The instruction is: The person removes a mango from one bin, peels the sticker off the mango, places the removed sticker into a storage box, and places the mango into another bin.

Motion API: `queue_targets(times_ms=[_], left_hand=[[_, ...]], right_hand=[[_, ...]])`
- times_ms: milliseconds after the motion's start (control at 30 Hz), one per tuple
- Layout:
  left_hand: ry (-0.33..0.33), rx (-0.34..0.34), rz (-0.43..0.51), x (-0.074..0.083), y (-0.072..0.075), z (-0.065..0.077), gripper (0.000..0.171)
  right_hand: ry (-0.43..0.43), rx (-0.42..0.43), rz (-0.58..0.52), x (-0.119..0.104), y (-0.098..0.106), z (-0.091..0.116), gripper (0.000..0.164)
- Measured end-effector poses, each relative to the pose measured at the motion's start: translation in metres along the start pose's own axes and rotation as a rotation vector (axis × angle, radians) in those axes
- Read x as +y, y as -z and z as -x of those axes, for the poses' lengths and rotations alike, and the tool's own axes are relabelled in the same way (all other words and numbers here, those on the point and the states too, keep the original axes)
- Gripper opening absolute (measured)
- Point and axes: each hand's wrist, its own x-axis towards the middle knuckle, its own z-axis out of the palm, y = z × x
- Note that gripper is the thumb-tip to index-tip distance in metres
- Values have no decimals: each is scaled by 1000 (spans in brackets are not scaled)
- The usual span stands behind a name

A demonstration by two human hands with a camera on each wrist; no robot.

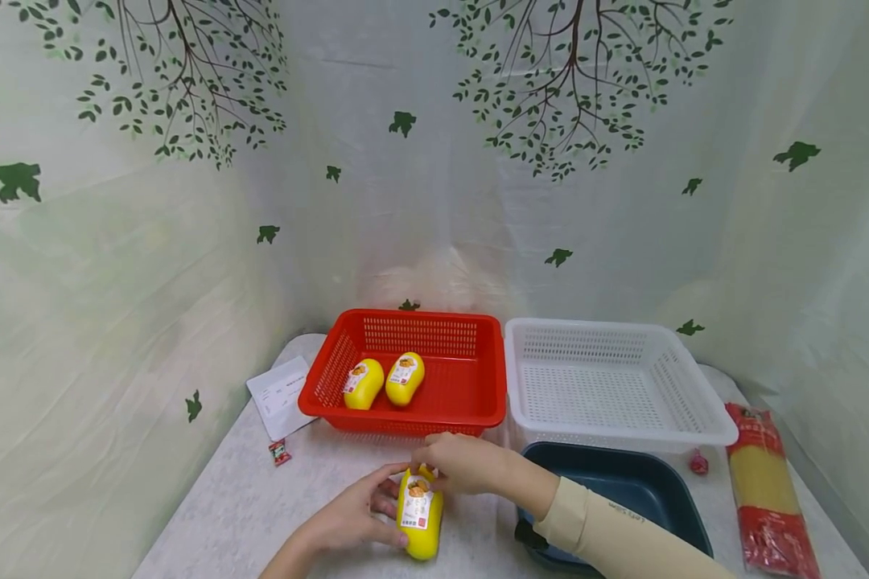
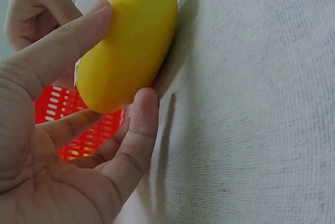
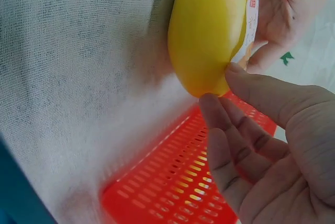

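A smooth yellow oval pack with a white label on its upper face is on the pale cloth, between both hands, in the head view. My left hand holds it from the left; the left wrist view puts the thumb on one side and a fingertip against the other. At the pack's far end my right hand pinches it, thumb by the label's edge and fingertips at the tip in the right wrist view. Two similar yellow packs lie inside the red basket beyond the hands.
To the right of the red basket stands a white basket. A dark blue tray is under the right forearm. At far right lies a red-and-yellow bag, near a red wrapped candy. Left are a paper and small red packet.
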Motion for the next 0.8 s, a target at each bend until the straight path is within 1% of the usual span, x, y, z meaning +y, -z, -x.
queue_targets(times_ms=[300, 567, 800], left_hand=[[27, -29, 49, -2, 2, -6, 92], [27, -51, 86, -1, 0, -7, 92], [34, -41, 73, 2, -1, -8, 93]], right_hand=[[24, -7, 7, 3, 0, 0, 39], [34, -19, 22, 4, 2, 3, 36], [26, -8, 28, 5, 1, 4, 33]])
